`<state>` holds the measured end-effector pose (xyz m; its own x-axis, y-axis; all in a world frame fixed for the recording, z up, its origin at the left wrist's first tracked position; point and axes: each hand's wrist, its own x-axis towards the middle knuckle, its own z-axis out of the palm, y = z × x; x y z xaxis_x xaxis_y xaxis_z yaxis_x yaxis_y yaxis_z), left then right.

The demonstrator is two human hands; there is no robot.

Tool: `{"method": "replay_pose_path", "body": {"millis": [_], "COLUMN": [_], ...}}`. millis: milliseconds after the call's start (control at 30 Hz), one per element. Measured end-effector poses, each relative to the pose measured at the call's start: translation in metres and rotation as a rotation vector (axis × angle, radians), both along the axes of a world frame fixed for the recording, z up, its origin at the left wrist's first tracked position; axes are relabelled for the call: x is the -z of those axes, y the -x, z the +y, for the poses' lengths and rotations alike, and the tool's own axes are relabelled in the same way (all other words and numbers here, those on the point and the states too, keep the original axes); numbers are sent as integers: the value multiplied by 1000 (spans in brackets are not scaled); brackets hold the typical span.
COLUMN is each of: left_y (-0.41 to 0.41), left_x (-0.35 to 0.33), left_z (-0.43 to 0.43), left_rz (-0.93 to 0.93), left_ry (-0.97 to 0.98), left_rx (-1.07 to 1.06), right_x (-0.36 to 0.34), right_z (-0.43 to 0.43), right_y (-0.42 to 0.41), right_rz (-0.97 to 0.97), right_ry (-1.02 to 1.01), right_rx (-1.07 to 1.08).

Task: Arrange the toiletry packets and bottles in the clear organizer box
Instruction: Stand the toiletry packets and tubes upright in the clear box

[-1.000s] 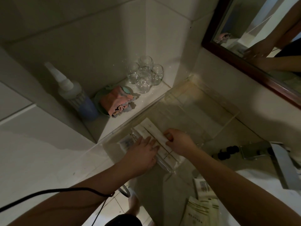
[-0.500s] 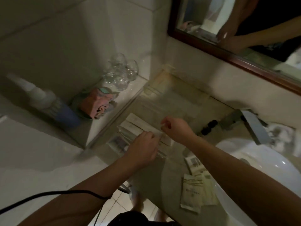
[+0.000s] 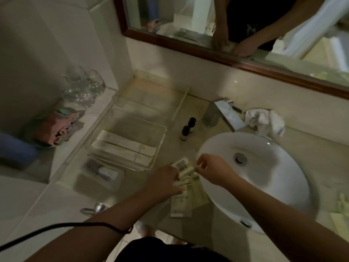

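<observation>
A white round basin [image 3: 264,186] sits right of a clear plastic organizer box [image 3: 145,114], which holds long white packets [image 3: 122,146]. In front of the box lie pale cream sachets [image 3: 182,203]. The left hand [image 3: 164,179] curls its fingers onto them, and the right hand [image 3: 211,171] pinches one. Two small dark-capped bottles [image 3: 187,127] stand beside the box.

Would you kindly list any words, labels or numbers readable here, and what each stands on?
Nothing is legible.
Pile of packets: dark printed lines, too blurred to read.
Top packet: a barcode, digits too small.
Long packets in the clear box: tiny marks, unreadable.
Small bottles: no label can be made out.
</observation>
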<state>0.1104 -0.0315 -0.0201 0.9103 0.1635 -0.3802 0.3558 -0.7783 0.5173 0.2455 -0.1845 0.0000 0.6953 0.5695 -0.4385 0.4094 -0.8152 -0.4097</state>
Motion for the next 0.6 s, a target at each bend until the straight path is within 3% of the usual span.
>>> {"method": "replay_pose_path", "body": {"millis": [200,367,600], "left_y": [6,11,20], "left_x": [13,11,-2], "left_z": [-27,-26,-4], "left_rz": [102,90,96], "left_ry": [-155,51,106], "left_rx": [-83,-239,-309], "right_x": [29,28,21], "right_z": [-20,-17,-18], "right_y": [17,20,12], "right_rz": [76,139,314], "right_ry": [132,124,30], "right_rx": [-6,-66,-131]}}
